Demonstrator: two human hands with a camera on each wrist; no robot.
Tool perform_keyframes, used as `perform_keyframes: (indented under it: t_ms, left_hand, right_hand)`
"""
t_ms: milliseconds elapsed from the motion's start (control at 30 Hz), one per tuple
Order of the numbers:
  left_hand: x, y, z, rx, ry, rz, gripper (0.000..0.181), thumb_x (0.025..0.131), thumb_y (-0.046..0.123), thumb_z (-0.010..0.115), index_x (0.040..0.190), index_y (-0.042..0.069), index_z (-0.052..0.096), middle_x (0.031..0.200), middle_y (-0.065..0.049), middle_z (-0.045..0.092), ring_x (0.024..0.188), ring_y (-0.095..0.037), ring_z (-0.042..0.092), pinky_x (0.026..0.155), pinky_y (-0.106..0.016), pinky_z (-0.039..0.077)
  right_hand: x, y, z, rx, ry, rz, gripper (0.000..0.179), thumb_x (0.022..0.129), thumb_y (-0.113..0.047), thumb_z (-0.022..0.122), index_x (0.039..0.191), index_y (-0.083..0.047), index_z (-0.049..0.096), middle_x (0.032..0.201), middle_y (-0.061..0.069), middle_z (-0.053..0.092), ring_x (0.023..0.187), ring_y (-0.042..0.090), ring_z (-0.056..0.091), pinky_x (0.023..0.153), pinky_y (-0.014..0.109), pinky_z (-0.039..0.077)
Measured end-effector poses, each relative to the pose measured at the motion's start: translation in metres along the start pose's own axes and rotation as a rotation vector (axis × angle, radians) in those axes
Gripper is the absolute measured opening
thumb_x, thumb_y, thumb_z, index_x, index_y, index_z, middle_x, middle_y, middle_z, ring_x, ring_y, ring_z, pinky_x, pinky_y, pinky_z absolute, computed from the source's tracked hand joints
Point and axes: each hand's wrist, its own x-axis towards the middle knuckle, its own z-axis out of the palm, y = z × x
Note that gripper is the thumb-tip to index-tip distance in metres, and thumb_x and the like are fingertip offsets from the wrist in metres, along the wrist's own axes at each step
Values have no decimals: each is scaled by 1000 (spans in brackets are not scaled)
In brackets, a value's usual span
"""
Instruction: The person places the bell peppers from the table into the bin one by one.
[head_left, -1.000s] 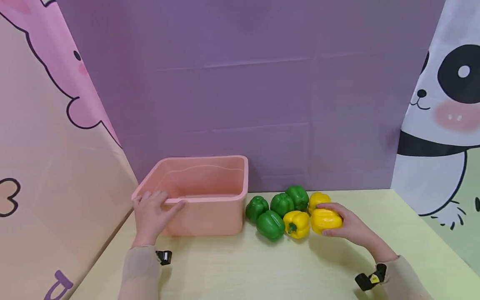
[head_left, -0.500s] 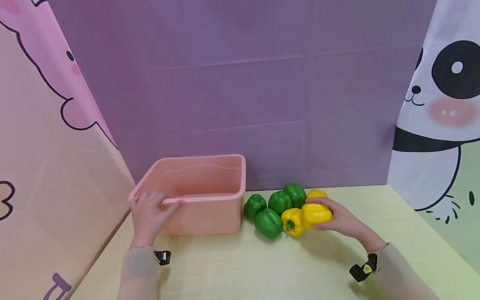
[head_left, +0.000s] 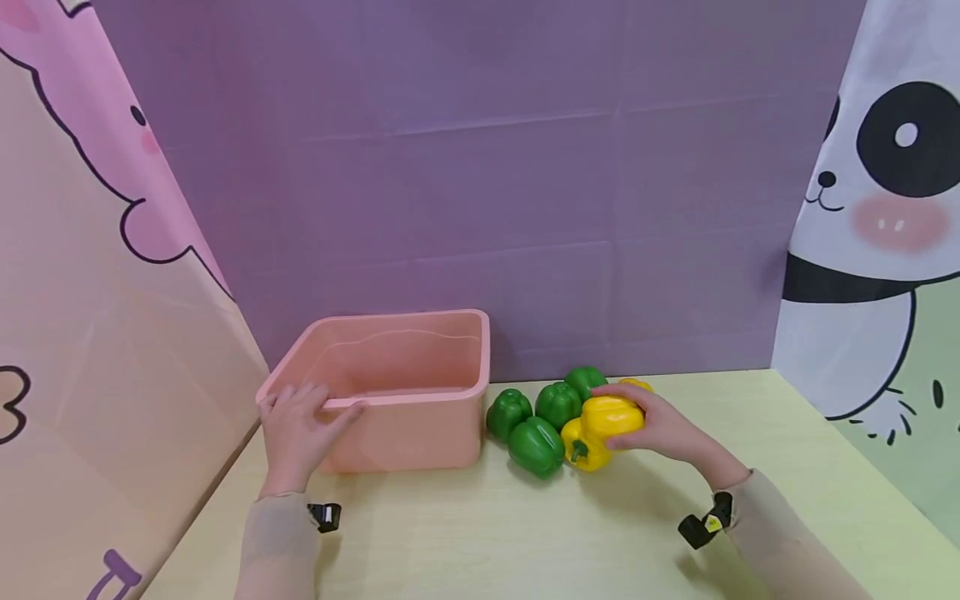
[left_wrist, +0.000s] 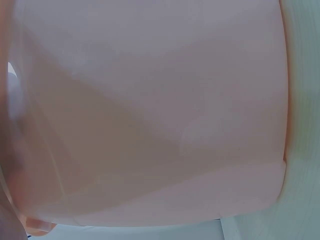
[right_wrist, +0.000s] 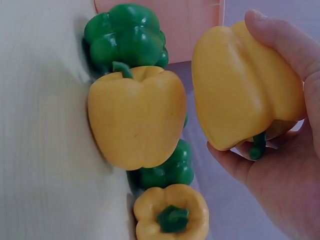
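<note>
My right hand (head_left: 663,427) grips a yellow bell pepper (head_left: 611,417) between thumb and fingers, raised off the table; its green stem shows in the right wrist view. Below and just left of it a second yellow bell pepper (right_wrist: 137,117) lies on the table. A third yellow bell pepper (right_wrist: 171,212) is mostly hidden behind my right hand in the head view. Several green bell peppers (head_left: 537,447) cluster between these and the pink bin (head_left: 405,433). My left hand (head_left: 298,429) holds the bin's near rim at its left corner, fingers over the edge and thumb along the front.
The pale wooden table (head_left: 480,533) runs in front of the bin and peppers. A purple backdrop (head_left: 450,183) stands right behind them. Printed cloth panels close off the left side and the right side, the latter with a panda (head_left: 870,225).
My right hand has carried the yellow bell pepper left and slightly up, over the yellow one lying there. My left hand stays on the bin rim. The head view has shifted slightly.
</note>
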Motion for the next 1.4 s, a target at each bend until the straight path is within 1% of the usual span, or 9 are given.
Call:
perform_keyframes:
  t_ms: [267, 433, 533, 700, 967, 1033, 1200, 1267, 1400]
  left_hand:
    - [1, -2, -2, 7, 0, 3, 40, 74, 49, 76, 71, 16, 54, 72, 0, 54, 72, -24, 42, 86, -55, 24]
    - [2, -3, -2, 7, -2, -3, 39, 74, 48, 76, 72, 15, 55, 75, -1, 57, 74, -24, 42, 86, -54, 24]
    - [2, -3, -1, 10, 0, -2, 40, 74, 49, 76, 72, 16, 55, 74, -1, 56, 74, -24, 43, 86, -54, 24]
    - [1, -4, -1, 15, 7, 8, 42, 73, 50, 76, 69, 17, 51, 69, 1, 52, 72, -23, 42, 83, -53, 25]
    - [1, -1, 0, -3, -4, -3, 42, 74, 50, 77, 70, 17, 52, 70, 2, 50, 72, -22, 40, 87, -54, 23]
    - [0, -1, 0, -6, -1, -2, 41, 73, 49, 77, 70, 17, 52, 71, 2, 51, 72, -23, 40, 87, -55, 23]
    - [-1, -1, 0, -6, 4, 2, 39, 73, 47, 78, 72, 15, 56, 75, 0, 54, 74, -24, 41, 87, -55, 23]
    - [-2, 0, 0, -6, 4, 2, 39, 72, 47, 78, 73, 14, 57, 75, 0, 55, 75, -24, 42, 87, -55, 23]
    - [-1, 0, 0, -3, 3, 2, 39, 72, 47, 78, 72, 15, 56, 74, 0, 54, 74, -24, 41, 87, -55, 23]
  right_hand:
    - [11, -7, 2, 20, -13, -39, 66, 74, -11, 82, 133, -6, 52, 122, 13, 52, 94, 31, 56, 75, 38, 53]
    - [19, -9, 5, -4, -15, -75, 66, 74, -13, 82, 133, -6, 53, 119, 11, 55, 93, 29, 57, 76, 38, 53]
    - [22, -11, 6, 0, -22, -63, 66, 74, -14, 83, 133, -9, 54, 121, 11, 54, 94, 29, 57, 76, 39, 53]
    - [26, -16, 7, 22, -40, -41, 66, 74, -15, 83, 133, -13, 54, 127, 12, 52, 97, 31, 58, 78, 41, 53]
    - [31, -25, 7, 2, -40, -32, 65, 74, -18, 83, 133, -16, 54, 130, 11, 51, 99, 29, 58, 80, 42, 51]
    - [33, -27, 8, 3, -47, -36, 66, 75, -18, 83, 134, -15, 54, 131, 10, 50, 100, 30, 57, 81, 43, 50]
    - [39, -30, 9, 41, -74, -38, 67, 76, -15, 81, 136, -12, 52, 132, 11, 49, 102, 31, 56, 82, 44, 50]
    - [42, -33, 10, 70, -77, -30, 66, 76, -14, 81, 136, -13, 52, 132, 11, 48, 102, 32, 56, 82, 44, 50]
    - [46, -38, 13, 90, -74, -18, 66, 76, -15, 81, 136, -16, 52, 134, 10, 48, 103, 32, 56, 82, 44, 51]
